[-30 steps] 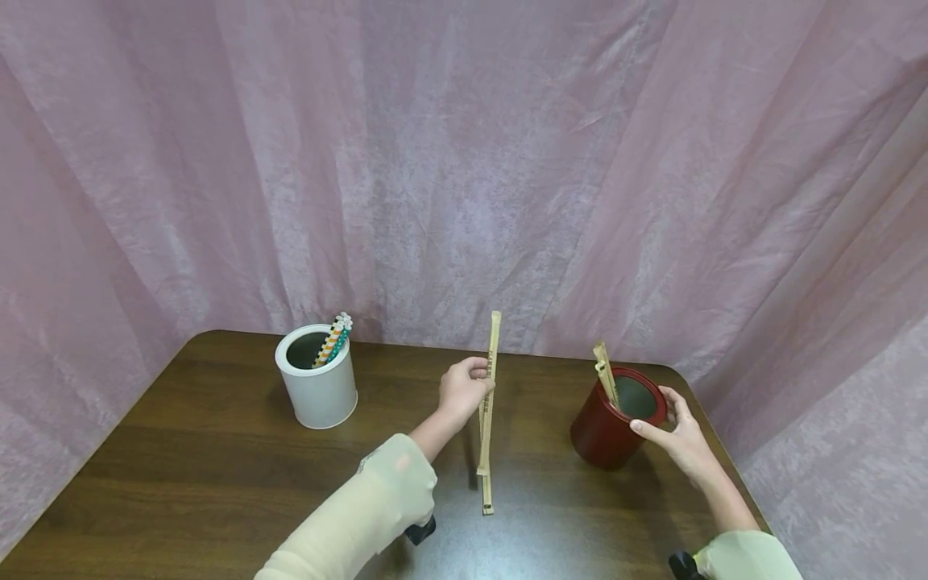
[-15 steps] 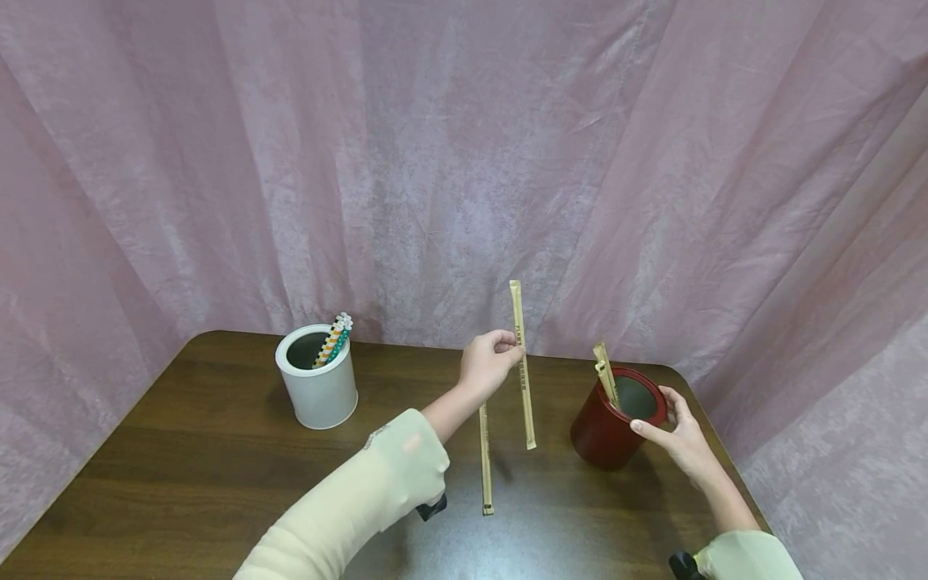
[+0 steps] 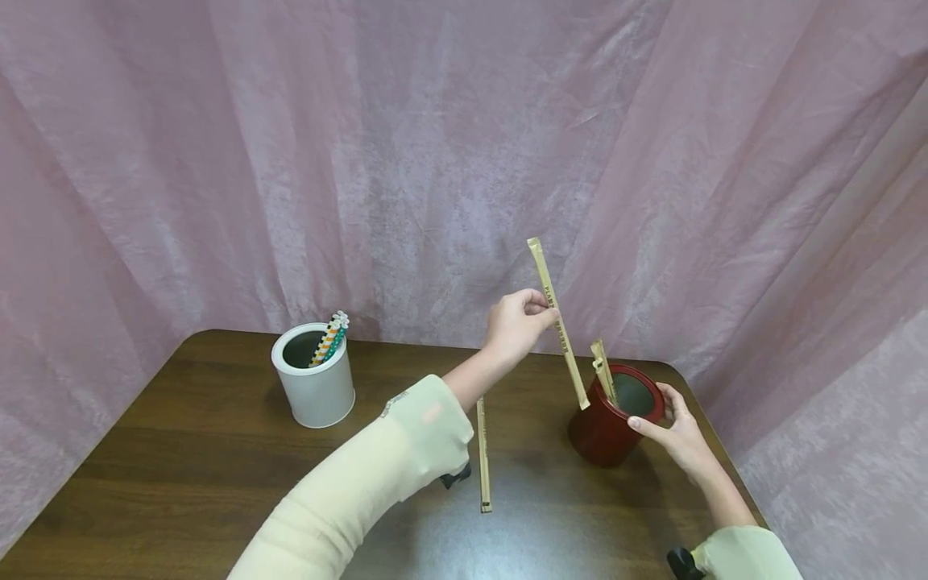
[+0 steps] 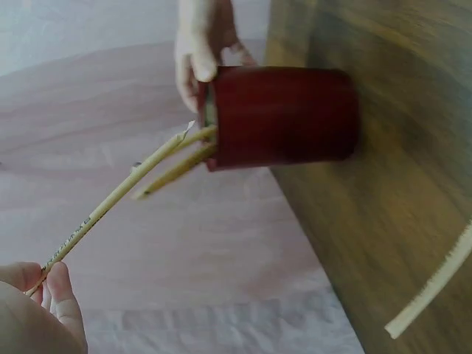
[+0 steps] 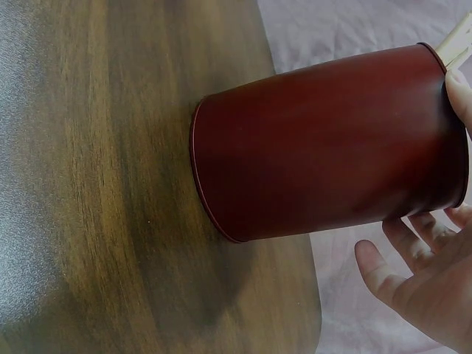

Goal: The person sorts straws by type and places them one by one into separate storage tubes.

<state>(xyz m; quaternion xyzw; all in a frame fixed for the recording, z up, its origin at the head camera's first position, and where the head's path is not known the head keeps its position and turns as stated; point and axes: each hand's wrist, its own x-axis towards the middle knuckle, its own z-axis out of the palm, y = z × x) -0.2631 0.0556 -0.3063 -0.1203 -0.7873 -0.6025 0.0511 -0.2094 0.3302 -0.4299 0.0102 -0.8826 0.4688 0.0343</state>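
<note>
My left hand [image 3: 516, 326] pinches a paper-wrapped straw [image 3: 569, 359] around its middle, between thumb and fingers. The straw hangs tilted, its lower end near the left side of the red canister's rim in the head view. Several wrapped straws [image 3: 603, 372] lean inside that red canister [image 3: 600, 439], which stands upright on the table. With thumb and fingers, my right hand [image 3: 681, 441] holds the canister's rim from the right. The right wrist view shows the canister's side [image 5: 324, 140] and the fingers curled by its rim. Another wrapped straw [image 3: 484, 463] lies on the table, partly hidden by the left arm.
At the left of the wooden table [image 3: 181, 451] stands a white canister [image 3: 319, 396] with several patterned straws [image 3: 330, 338] in it. A pink curtain [image 3: 464, 161] hangs behind the table's back edge.
My left hand has lifted one wrapped straw from beside the other and carried it right and up toward the red canister, tilting it. The right hand has stayed on the rim.
</note>
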